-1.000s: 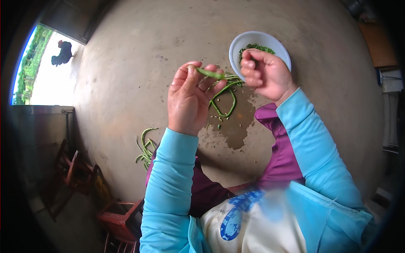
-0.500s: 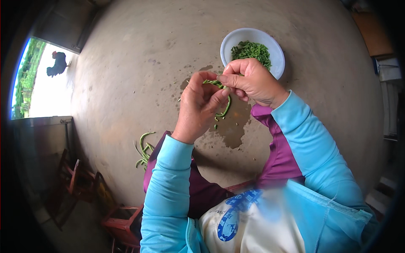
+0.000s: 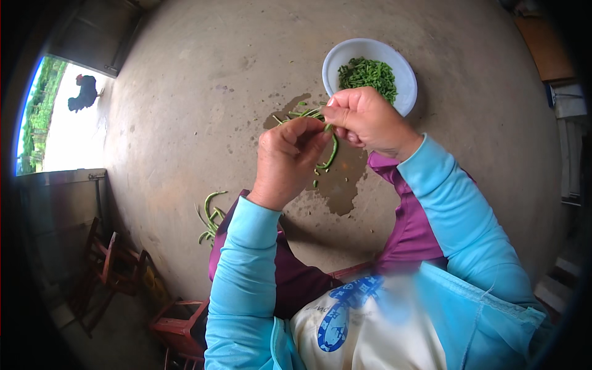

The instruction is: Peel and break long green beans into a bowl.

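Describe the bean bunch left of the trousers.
On the concrete floor, find the purple trousers. Just left of them lies a loose bunch of long green beans. Unlike the beans beyond the left hand, these lie away from the wet patch.

There are one left hand [image 3: 285,161] and one right hand [image 3: 375,125], one green bean piece [image 3: 328,127] between them, one white bowl [image 3: 404,92], one heap of cut pieces [image 3: 370,75] beyond counting, two bean bunches [image 3: 213,218], one black chicken [image 3: 83,96], and at least two red chairs [image 3: 177,323].
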Tool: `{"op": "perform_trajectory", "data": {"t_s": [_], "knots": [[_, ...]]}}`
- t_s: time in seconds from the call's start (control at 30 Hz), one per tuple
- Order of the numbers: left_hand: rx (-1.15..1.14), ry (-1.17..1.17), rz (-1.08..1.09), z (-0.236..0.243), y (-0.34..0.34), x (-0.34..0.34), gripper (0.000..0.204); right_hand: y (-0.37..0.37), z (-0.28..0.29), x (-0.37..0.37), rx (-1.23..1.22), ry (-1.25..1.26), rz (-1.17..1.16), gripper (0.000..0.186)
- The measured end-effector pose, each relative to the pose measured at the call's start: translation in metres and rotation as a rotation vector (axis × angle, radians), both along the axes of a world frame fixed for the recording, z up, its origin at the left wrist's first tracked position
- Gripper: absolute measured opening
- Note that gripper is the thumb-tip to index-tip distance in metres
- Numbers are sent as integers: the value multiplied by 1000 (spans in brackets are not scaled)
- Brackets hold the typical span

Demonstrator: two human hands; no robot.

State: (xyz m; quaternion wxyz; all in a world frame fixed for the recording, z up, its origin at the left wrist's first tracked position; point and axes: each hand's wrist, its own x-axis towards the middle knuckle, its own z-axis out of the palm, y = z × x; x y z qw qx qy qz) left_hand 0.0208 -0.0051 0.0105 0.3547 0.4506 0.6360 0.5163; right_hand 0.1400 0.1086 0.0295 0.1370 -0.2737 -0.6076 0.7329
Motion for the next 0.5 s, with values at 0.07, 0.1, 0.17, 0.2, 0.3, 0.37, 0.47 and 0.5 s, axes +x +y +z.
{"op": "perform_trajectory", "data": {"t_s": [0.07,0.1,0.17,0.2,0.3,0.37,0.47,0.5], "knots": [[12,85,-2,-2,1,-7,9,10,5,5,-64,-116,164,16],[25,169,-9,-1,2,-8,9,13,7,7,-65,-116,163,16],[-42,217,-57,8,1,-6,9,16,9,11,92,-178,308,17],[-110,266,-105,11,0,-5,9,16,6,11,89,-178,307,17],[-106,311,-110,8,-2,-6,11,14,-3,10,406,-104,392,18],[-66,295,-113,9,-3,-6,10,13,-4,10,537,-81,449,18],[-9,311,-120,13,-2,-4,9,10,0,9,510,-124,489,18],[13,343,-123,15,-2,-3,9,8,-1,9,511,-122,490,18]]}}
